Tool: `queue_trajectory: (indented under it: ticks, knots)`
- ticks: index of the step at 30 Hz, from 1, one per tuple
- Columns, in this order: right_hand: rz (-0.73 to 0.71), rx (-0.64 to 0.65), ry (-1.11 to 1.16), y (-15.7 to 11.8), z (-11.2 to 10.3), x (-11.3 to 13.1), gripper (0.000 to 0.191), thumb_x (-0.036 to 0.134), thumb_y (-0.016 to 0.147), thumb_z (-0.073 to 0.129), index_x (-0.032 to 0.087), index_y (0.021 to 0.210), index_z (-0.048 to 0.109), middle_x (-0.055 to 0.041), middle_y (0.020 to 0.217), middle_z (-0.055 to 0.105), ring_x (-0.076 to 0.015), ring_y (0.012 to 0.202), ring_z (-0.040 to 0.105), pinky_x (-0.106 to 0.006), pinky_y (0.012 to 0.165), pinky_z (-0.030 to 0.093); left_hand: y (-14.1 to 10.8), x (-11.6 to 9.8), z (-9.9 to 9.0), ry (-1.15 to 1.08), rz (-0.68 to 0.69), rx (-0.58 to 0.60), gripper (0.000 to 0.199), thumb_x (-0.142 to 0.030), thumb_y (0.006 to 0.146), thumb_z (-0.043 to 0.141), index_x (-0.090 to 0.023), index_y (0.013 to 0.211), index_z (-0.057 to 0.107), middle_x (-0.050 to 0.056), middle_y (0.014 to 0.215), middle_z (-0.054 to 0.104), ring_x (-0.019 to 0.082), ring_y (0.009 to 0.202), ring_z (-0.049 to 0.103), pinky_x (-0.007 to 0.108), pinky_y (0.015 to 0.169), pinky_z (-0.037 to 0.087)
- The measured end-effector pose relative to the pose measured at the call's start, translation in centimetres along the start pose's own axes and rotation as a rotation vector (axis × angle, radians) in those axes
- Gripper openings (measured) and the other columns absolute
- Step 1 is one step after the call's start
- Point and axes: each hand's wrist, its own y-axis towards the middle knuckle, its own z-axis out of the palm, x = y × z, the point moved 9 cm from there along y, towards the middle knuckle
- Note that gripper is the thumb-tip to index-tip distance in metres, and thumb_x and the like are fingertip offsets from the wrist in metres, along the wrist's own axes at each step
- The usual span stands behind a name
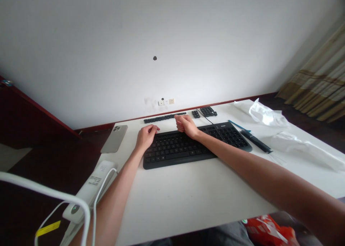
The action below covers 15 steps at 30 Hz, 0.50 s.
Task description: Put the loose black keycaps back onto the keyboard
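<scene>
A black keyboard (pixel 172 154) lies on the white table (pixel 185 192), its front left keys in plain view. My left hand (pixel 146 135) rests at its upper left corner, fingers curled and pressed together; what they pinch, if anything, is hidden. Over the top row my right hand (pixel 186 126) is closed like a fist, with any small thing inside it not visible. Just behind the hands runs a row of loose black keycaps (pixel 159 119). Further right sit a small group of keycaps (pixel 195 114) and a larger block of keycaps (pixel 207 111).
Left of the keyboard lie a phone (pixel 114 139) and a white power strip (pixel 90 188) with white cables. On the right are a black-handled brush (pixel 256 141), a thin blue tool (pixel 237 125) and crumpled clear plastic (pixel 266 115). The wall with sockets (pixel 166 102) stands behind.
</scene>
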Motion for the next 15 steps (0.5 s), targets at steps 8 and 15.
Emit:
queue_trajectory:
  ticks: [8, 15]
  knots:
    - [-0.251, -0.270, -0.903, 0.1, -4.3, 3.2, 0.045, 0.045, 0.087, 0.061, 0.021, 0.057, 0.038, 0.0051, 0.054, 0.036, -0.0104, 0.056, 0.032, -0.027, 0.058, 0.027, -0.1, 0.0, 0.0, -0.013, -0.001, 0.007, 0.035, -0.043, 0.093, 0.051, -0.021, 0.082, 0.076, 0.002, 0.077, 0.072, 0.019, 0.076, 0.065, 0.028, 0.071, 0.043]
    - [-0.124, -0.077, -1.268, 1.3, -4.2, 0.6, 0.010, 0.025, 0.087, 0.060, 0.020, 0.090, 0.067, -0.0015, 0.075, 0.069, -0.0155, 0.068, 0.057, -0.026, 0.065, 0.036, -0.2, 0.2, 0.0, 0.001, -0.005, 0.002, 0.034, -0.042, 0.093, 0.050, -0.022, 0.082, 0.076, 0.002, 0.080, 0.074, 0.019, 0.073, 0.065, 0.028, 0.068, 0.043]
